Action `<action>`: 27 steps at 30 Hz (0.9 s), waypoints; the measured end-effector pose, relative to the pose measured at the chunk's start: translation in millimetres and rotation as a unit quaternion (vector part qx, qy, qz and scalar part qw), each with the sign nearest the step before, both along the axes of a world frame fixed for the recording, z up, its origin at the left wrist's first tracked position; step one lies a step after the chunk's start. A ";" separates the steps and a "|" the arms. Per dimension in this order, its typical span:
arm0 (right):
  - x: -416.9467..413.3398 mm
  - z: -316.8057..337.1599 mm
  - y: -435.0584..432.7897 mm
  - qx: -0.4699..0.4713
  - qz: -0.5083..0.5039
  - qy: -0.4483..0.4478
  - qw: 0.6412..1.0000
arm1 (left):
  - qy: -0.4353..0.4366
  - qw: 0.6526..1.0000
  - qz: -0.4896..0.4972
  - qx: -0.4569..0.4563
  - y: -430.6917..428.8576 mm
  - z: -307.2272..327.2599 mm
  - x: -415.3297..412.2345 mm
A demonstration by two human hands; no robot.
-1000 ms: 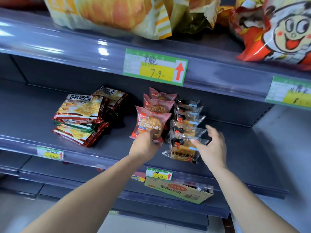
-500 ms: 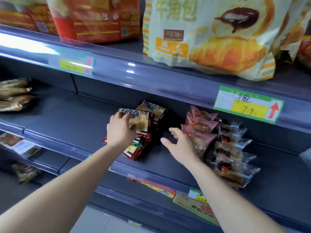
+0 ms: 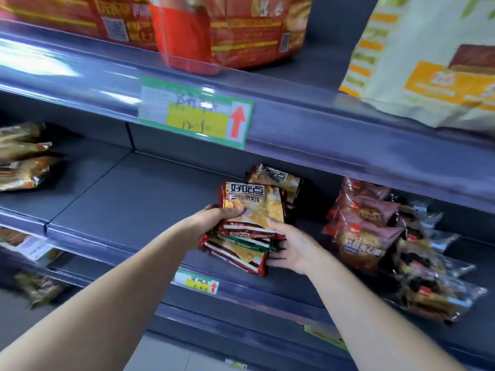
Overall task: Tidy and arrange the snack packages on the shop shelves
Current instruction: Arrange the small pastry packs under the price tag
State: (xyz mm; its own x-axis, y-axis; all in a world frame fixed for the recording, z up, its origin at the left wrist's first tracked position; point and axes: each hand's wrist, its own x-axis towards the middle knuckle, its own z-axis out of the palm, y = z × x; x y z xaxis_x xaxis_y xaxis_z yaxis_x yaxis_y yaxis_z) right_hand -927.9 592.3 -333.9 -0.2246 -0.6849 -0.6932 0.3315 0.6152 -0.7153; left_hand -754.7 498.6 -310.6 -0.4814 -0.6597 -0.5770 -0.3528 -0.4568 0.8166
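Note:
A stack of red-and-yellow biscuit packs (image 3: 241,247) lies on the middle grey shelf (image 3: 139,204). My left hand (image 3: 214,218) grips the top pack (image 3: 257,204) at its left edge, thumb on its face, and the pack is tilted up. My right hand (image 3: 292,247) holds the right side of the stack, thumb on top and fingers curled under the lower packs. Another biscuit pack (image 3: 278,178) leans behind the stack. To the right stands a row of maroon red-bean bread packs (image 3: 367,231), with clear-wrapped cakes (image 3: 428,285) beside them.
Large red snack bags (image 3: 227,33) and a pale croissant bag (image 3: 428,62) sit on the upper shelf. Gold packs (image 3: 21,156) lie at the far left of the middle shelf. Price tags (image 3: 195,113) hang on the shelf rails. More packs lie on the lower shelf (image 3: 37,287).
Both hands left the bread packs and moved left to the biscuit stack. The left hand now lifts the top pack and the right hand has closed on the stack's right side.

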 end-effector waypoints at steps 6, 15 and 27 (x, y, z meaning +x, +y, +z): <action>-3.9 4.1 -1.5 -0.050 0.008 0.068 0.996 | -0.009 0.999 -0.032 0.011 -12.8 2.9 11.5; -39.0 -9.5 -37.2 -0.007 -0.140 0.354 0.925 | -0.226 0.937 0.068 -0.258 -37.5 4.7 -9.4; -63.0 -21.3 -76.4 -0.028 -0.109 0.221 0.969 | -0.330 0.839 -0.240 -0.360 -88.7 10.0 -89.4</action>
